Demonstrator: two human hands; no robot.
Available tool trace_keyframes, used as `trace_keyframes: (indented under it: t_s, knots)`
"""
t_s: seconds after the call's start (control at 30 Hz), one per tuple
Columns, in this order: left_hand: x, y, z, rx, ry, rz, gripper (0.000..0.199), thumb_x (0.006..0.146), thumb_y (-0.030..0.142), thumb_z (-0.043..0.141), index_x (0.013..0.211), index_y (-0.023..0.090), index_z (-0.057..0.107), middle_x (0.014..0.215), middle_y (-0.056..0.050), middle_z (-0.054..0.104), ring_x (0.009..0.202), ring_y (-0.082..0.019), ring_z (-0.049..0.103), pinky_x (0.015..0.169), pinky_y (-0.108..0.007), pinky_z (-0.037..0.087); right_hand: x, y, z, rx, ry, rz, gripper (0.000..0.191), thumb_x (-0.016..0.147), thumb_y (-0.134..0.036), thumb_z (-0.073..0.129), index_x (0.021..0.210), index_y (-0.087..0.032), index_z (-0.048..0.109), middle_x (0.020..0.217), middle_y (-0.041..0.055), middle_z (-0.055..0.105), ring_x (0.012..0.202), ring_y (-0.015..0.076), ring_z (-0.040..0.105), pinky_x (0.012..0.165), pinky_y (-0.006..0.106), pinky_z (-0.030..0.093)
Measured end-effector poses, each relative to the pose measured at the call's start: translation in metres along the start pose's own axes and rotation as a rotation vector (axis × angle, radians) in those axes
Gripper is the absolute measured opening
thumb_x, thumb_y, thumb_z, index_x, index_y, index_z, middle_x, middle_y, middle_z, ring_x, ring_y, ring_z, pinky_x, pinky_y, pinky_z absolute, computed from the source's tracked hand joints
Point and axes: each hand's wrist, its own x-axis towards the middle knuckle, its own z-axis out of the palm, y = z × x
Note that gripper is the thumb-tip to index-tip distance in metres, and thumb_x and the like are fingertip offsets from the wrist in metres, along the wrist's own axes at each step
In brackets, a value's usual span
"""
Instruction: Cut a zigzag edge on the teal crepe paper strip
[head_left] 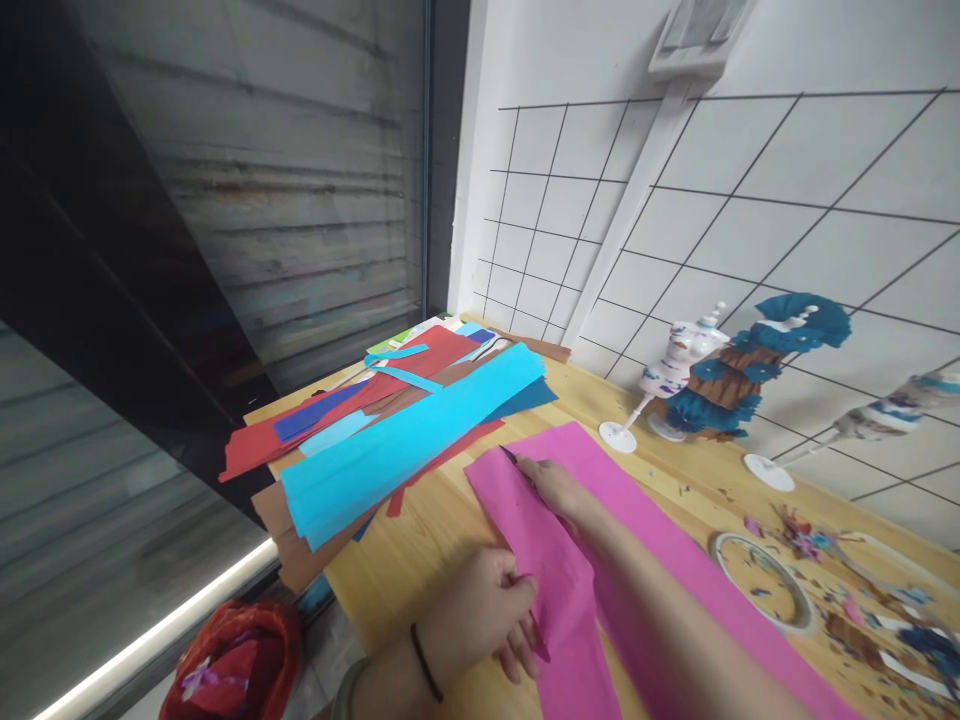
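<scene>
A long pink crepe paper sheet (645,520) lies on the wooden table, with a pink strip (559,610) along its left side, creased and partly lifted. My left hand (499,610) is closed on the strip's left edge, thumb above and fingers curled below. Farther up, my right hand (551,485) is closed around a dark pointed tool (508,455), its tip resting over the strip's far end. My fingers hide most of the tool, so its kind does not show. The right forearm crosses above the pink paper.
Coloured crepe paper, topped by a light blue piece (420,440), is piled at the far left. Mannequin stands (619,436) line the wall side. A tape roll (802,610) and paper scraps (855,640) lie right. Below the left table edge is a red bag (292,650).
</scene>
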Motion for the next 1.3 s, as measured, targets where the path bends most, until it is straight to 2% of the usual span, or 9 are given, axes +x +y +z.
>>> trace_keyframes:
  t_s: [0.23,0.37,0.43,0.53,0.63,0.9,1.07,1.2,1.3]
  knots:
    - [-0.003,0.004,0.000,0.009,0.007,-0.002,0.015,0.078,0.023,0.042,0.065,0.017,0.036,0.043,0.000,0.055,0.035,-0.013,0.055,0.029,-0.016,0.036,0.006,0.000,0.005,0.067,-0.076,0.083,0.025,0.088,-0.035,0.048,0.099,-0.014,0.058,0.093,0.0035,0.061,0.076,0.0156,0.061,0.066,0.032,0.051]
    - [0.002,0.000,-0.002,-0.002,0.009,0.004,0.018,0.077,0.028,0.045,0.066,0.018,0.034,0.046,-0.002,0.057,0.036,-0.015,0.056,0.028,-0.017,0.036,0.009,-0.003,0.001,0.179,-0.161,0.097,0.024,0.089,-0.033,0.048,0.100,-0.013,0.056,0.089,0.0030,0.061,0.067,0.0118,0.059,0.058,0.027,0.050]
    - [0.002,0.000,-0.004,0.014,0.011,0.012,0.019,0.076,0.030,0.045,0.066,0.018,0.034,0.048,-0.002,0.058,0.037,-0.015,0.057,0.028,-0.018,0.037,0.004,-0.003,-0.009,0.250,-0.193,0.083,0.027,0.090,-0.037,0.045,0.096,-0.013,0.055,0.075,-0.0005,0.058,0.052,0.0076,0.053,0.047,0.022,0.046]
    - [-0.003,0.005,-0.007,0.041,0.009,0.026,0.019,0.076,0.032,0.044,0.068,0.018,0.036,0.051,-0.002,0.059,0.040,-0.015,0.058,0.029,-0.018,0.037,-0.015,0.005,-0.034,0.364,-0.206,0.022,0.040,0.091,-0.047,0.031,0.087,-0.014,0.053,0.051,-0.0086,0.040,0.032,0.0035,0.031,0.032,0.017,0.029]
    - [-0.011,0.012,-0.010,0.043,0.028,0.042,0.021,0.076,0.035,0.046,0.068,0.018,0.036,0.054,-0.002,0.061,0.040,-0.014,0.058,0.029,-0.017,0.036,-0.051,0.028,-0.066,0.450,-0.186,-0.045,0.043,0.088,-0.053,0.031,0.081,-0.017,0.053,0.046,-0.0105,0.029,0.030,0.0039,0.023,0.030,0.018,0.024]
    - [-0.016,0.013,-0.014,0.058,0.038,0.147,0.032,0.075,0.046,0.051,0.070,0.016,0.041,0.061,-0.004,0.063,0.045,-0.012,0.058,0.033,-0.016,0.033,-0.179,0.149,-0.117,0.439,0.118,0.011,0.039,0.079,-0.052,0.051,0.061,-0.020,0.038,0.047,-0.0102,0.027,0.038,0.0056,0.025,0.037,0.020,0.023]
    - [-0.016,0.020,-0.010,0.132,0.173,0.160,0.033,0.070,0.045,0.057,0.067,0.018,0.040,0.054,0.000,0.060,0.046,-0.013,0.058,0.038,-0.018,0.034,-0.225,0.222,-0.132,-0.038,0.541,0.089,0.032,0.070,-0.049,0.059,0.065,-0.019,0.047,0.057,-0.0031,0.046,0.052,0.0123,0.043,0.048,0.024,0.034]
    - [-0.006,0.029,-0.021,0.246,0.349,0.199,0.032,0.068,0.045,0.058,0.068,0.019,0.040,0.051,0.002,0.057,0.050,-0.015,0.058,0.044,-0.020,0.036,-0.236,0.241,-0.133,-0.082,0.648,0.136,0.024,0.070,-0.044,0.057,0.068,-0.021,0.052,0.058,-0.0003,0.056,0.052,0.0161,0.050,0.048,0.026,0.036]
    - [0.001,0.040,-0.037,0.567,0.491,0.260,0.036,0.070,0.053,0.052,0.063,0.020,0.042,0.049,0.000,0.056,0.046,-0.017,0.054,0.045,-0.024,0.038,-0.237,0.238,-0.129,-0.102,0.669,0.119,0.019,0.070,-0.039,0.057,0.072,-0.021,0.053,0.065,0.0010,0.062,0.056,0.0176,0.055,0.050,0.025,0.036]
